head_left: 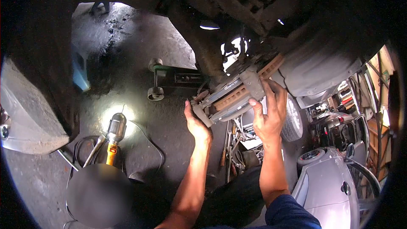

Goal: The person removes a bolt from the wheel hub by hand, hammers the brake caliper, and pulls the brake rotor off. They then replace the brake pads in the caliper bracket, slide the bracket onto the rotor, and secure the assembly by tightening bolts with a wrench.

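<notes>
A grey brake caliper bracket (pixel 252 85) sits around the edge of a rusty vented brake disc (pixel 271 66) under the car. The disc's brown rim also shows through the bracket's opening, between what look like two brake pads. My left hand (pixel 199 126) grips the bracket's lower left end, thumb raised and other fingers hidden behind it. My right hand (pixel 272 111) is at the right end, with its fingers over the outer side and its thumb near the lower edge. The bracket lies tilted, its right end higher.
A lit work lamp (pixel 116 128) with a yellow handle and cable stands at left. Behind the disc is a floor jack (pixel 176 76). Tools (pixel 229 148) and a wheel (pixel 292 121) lie below right. A silver car (pixel 326 186) stands at right; a blurred round shape (pixel 98 195) is lower left.
</notes>
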Tool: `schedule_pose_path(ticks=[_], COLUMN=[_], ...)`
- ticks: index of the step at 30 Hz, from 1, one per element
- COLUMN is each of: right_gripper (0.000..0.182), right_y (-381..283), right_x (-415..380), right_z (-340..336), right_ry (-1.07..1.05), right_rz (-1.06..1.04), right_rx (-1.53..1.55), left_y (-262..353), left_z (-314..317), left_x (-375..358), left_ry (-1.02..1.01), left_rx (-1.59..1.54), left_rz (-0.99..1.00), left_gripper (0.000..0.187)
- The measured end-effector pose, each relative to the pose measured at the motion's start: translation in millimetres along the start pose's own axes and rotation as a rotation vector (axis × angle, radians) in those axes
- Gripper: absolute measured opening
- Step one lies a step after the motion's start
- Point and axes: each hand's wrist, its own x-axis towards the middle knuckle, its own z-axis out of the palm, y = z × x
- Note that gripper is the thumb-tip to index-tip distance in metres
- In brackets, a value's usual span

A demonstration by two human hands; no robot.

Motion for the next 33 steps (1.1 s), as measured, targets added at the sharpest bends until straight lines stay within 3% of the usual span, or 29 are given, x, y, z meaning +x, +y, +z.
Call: schedule_pose_path(ticks=[10,13,16,33], right_gripper=[0.053,0.053,0.051,0.046], right_y=[-5,-3,-2,16], right_x=[-3,-3,-5,-5], right_z=[-4,-8,-8,1], right_ry=[0.019,0.012,-0.003,0.043], right_rz=[-0.056,-0.051,-0.037,0.037], right_rx=[-0.029,0.001,0.012,0.028], left_y=[-4,-4,-6,-20], left_z=[-6,-12,-7,-5], left_x=[3,5,3,3], left_ry=[0.003,-0.079,-0.044,-0.049], left_rx=[0.015,0.038,0.068,0.262], left_rz=[-0.049,-0.039,-0.029,0.059], left_gripper=[0.060,0.060,0.071,0.067])
